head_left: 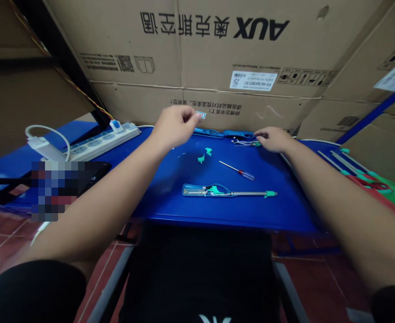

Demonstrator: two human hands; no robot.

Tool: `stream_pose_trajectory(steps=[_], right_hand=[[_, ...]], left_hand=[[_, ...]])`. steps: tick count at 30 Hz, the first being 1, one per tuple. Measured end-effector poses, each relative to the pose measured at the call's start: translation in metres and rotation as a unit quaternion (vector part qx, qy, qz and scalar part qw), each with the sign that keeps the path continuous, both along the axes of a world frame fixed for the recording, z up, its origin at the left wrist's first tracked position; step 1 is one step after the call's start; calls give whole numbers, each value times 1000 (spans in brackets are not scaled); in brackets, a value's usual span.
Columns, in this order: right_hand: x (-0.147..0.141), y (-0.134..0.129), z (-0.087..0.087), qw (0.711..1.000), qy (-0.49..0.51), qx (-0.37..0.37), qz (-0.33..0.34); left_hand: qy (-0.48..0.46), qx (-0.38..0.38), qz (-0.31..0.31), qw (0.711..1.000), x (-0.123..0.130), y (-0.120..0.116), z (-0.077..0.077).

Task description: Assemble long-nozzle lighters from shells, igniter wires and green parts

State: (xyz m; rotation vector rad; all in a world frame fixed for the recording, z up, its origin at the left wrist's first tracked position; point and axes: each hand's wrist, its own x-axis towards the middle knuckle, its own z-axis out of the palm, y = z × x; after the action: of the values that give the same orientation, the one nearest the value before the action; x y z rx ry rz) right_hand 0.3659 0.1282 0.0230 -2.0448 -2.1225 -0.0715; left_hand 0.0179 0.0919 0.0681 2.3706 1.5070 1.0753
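Note:
My left hand is raised over the far part of the blue table, finger and thumb pinching a small printed label. My right hand rests at the back edge, fingertips and thumb slightly apart, beside a blue plastic casing half and a bundle of thin metal and wire parts. Another blue casing half lies left of it. Nearer me is a see-through blue long-necked lighter, its innards showing. A screwdriver and green plastic pieces lie between.
On the left stand a white power strip with plugs and a blurred dark object. Several green-tipped metal tubes lie at the right over red and green items. A large cardboard box walls off the back.

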Motion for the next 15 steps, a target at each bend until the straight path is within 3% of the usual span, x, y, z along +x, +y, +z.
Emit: stream_pose_trajectory(steps=[3, 7, 9, 12, 15], right_hand=[[-16, 16, -9, 1000, 6, 0, -19], [-24, 31, -15, 998, 9, 0, -61], [-25, 33, -12, 998, 11, 13, -63], [-30, 25, 1, 998, 17, 55, -38], [-46, 2, 13, 994, 57, 95, 22]], left_hand=[[-48, 14, 111, 993, -11, 43, -24], [-29, -5, 108, 994, -28, 61, -56], [-29, 5, 105, 994, -33, 58, -57], [-23, 34, 86, 995, -32, 45, -44], [23, 64, -11, 998, -21, 24, -30]])
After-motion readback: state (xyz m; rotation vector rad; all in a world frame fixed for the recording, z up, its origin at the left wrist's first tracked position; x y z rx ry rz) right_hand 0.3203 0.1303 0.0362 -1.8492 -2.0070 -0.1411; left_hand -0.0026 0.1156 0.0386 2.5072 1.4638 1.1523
